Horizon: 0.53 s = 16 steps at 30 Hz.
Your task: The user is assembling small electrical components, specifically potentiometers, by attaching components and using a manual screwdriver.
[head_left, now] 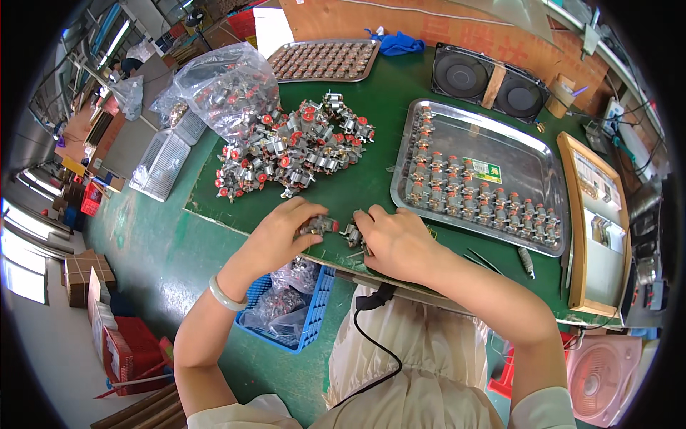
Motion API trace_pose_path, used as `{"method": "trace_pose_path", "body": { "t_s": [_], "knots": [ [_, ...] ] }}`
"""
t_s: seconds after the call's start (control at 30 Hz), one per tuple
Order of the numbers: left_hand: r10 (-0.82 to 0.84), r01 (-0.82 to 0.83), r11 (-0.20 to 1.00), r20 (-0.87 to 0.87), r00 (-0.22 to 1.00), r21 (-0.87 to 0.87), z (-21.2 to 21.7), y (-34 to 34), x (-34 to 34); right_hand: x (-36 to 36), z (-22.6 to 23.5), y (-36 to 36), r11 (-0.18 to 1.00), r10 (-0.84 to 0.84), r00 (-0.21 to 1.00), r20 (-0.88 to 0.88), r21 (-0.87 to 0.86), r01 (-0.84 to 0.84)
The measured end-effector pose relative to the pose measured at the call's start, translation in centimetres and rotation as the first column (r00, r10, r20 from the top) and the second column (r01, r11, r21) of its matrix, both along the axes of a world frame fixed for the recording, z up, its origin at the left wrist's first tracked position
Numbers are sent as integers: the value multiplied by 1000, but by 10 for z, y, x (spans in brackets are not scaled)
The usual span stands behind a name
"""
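Note:
At the near edge of the green table, my left hand [286, 225] is closed around a small silver metal part with a red end [325, 225]. Just to its right, the curled fingers of my right hand [400, 242] grip a second small metal part [352, 233], mostly covered by those fingers. The two parts are apart. Beyond my hands lies a heap of similar red-capped metal parts [286, 150]. On my right, a steel tray [511, 150] holds rows of such parts standing upright, mostly along its near and left sides.
A clear plastic bag of parts [229, 75] leans behind the heap. Another filled tray [371, 68] and a blue cloth [400, 45] lie at the back. Two black fans [461, 75], a wooden frame [602, 308] and tweezers [484, 261] are rightward. Below sits a blue crate [314, 322].

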<state>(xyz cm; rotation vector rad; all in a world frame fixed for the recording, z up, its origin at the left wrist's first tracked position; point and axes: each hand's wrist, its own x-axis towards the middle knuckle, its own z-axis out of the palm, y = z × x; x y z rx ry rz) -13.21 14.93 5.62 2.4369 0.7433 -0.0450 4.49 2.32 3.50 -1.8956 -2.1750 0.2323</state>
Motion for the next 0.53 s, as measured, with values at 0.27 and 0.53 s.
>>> {"method": "trace_pose_path", "body": {
  "t_s": [0.27,0.53],
  "knots": [
    [-175,104,968,322,930,228,-5,-15,5,5,-4,-4,999,39,999,7,9,-39],
    [-251,167,938,265,931,305,-11,-2,4,5,7,-13,998,-24,1000,15,-59,25]
  ]
}}
